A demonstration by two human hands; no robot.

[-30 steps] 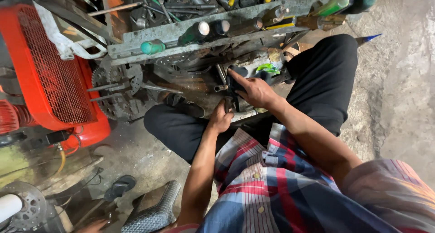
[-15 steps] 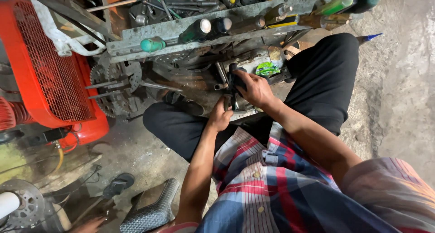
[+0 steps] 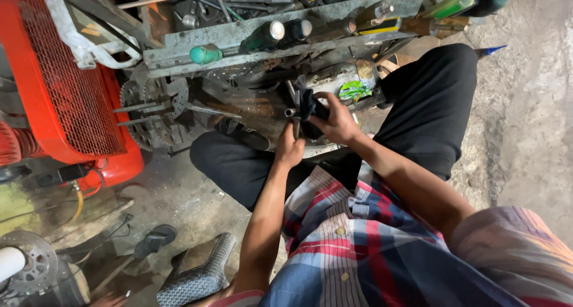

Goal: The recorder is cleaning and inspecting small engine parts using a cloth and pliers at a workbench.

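Note:
I sit on the floor with my legs in black trousers spread out. My left hand (image 3: 290, 148) grips the lower end of a slim metal tool (image 3: 293, 113) held upright between my knees. My right hand (image 3: 335, 122) is closed around a dark black part (image 3: 310, 107) at the top of that tool. Both hands meet just below a grey metal tool tray (image 3: 179, 44). What exactly the black part is, I cannot tell.
Screwdrivers with green and black handles (image 3: 262, 37) stick out of the tray. A red machine with a mesh guard (image 3: 65, 98) stands at left, sprockets (image 3: 149, 104) beside it. A sandal (image 3: 154, 240), a patterned footrest (image 3: 197, 274) and a brake disc (image 3: 33, 262) lie at lower left.
My right hand has shifted slightly left and down over the black part, closing nearer to my left hand. The view has drifted a little.

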